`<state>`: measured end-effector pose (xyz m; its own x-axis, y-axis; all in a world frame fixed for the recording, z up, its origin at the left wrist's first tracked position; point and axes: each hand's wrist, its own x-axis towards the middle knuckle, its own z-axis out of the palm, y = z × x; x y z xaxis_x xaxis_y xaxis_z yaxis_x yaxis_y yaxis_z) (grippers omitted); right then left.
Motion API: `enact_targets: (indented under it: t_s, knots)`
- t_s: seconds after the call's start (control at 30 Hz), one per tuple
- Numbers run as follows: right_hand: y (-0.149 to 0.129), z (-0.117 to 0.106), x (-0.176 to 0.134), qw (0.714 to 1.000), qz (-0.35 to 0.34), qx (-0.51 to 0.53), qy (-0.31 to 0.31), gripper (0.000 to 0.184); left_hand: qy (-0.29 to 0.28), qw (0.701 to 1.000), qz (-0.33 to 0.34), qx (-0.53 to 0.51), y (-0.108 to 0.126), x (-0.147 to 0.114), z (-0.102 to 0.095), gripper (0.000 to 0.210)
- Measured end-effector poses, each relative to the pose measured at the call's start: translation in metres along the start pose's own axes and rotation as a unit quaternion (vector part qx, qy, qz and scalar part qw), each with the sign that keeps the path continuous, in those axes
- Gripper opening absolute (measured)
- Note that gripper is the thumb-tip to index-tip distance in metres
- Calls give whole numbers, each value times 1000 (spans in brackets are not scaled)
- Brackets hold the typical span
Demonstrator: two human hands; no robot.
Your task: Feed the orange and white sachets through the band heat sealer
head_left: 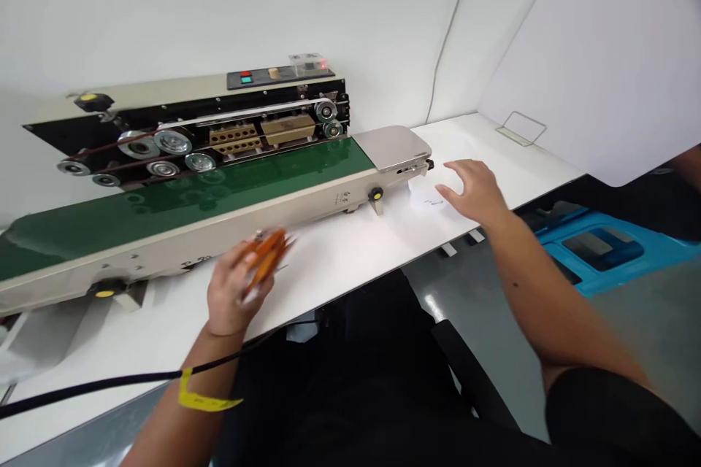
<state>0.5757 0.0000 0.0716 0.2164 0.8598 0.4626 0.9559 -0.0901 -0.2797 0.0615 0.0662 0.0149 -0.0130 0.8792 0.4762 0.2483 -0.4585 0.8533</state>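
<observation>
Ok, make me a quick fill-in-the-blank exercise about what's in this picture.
1. The left grip holds an item coloured ____.
2. The right grip is not shut but ____.
3. The flat conveyor belt is coloured ____.
4. The strip by the black cable is coloured ____.

Missing words: orange; open; green; yellow.

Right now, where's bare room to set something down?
Free: white tabletop between left hand, holding an orange item, and the cream, green-belted machine's right metal foot; also behind the right hand, towards the silver wire bracket. Crowded: the machine's left end, with its yellow-centred black knob and a black cable.
</observation>
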Motion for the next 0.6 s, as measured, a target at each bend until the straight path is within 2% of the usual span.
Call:
enact_targets:
  t_s: [0.03,0.13,0.2,0.27,0.43,0.53,0.6]
  knots:
    - [18,-3,4,997,4,-35,-70,61,-77,995,21,66,-2,4,-12,44]
    - [52,-2,9,966,43,-79,-242,60,-173,980,27,99,-1,13,-35,29]
    - [60,3,8,949,68,-61,-301,59,-223,967,39,114,2,13,-39,22]
    - [62,7,7,948,82,-33,-304,58,-255,952,64,157,2,9,-37,18]
    - [54,1,4,968,115,41,-218,47,-297,910,126,261,-7,3,-29,35]
    - [50,-9,1,961,146,115,-207,49,-299,918,114,234,-9,4,-30,45]
    - [46,-15,-5,957,182,165,-156,54,-279,936,75,203,-7,5,-33,58]
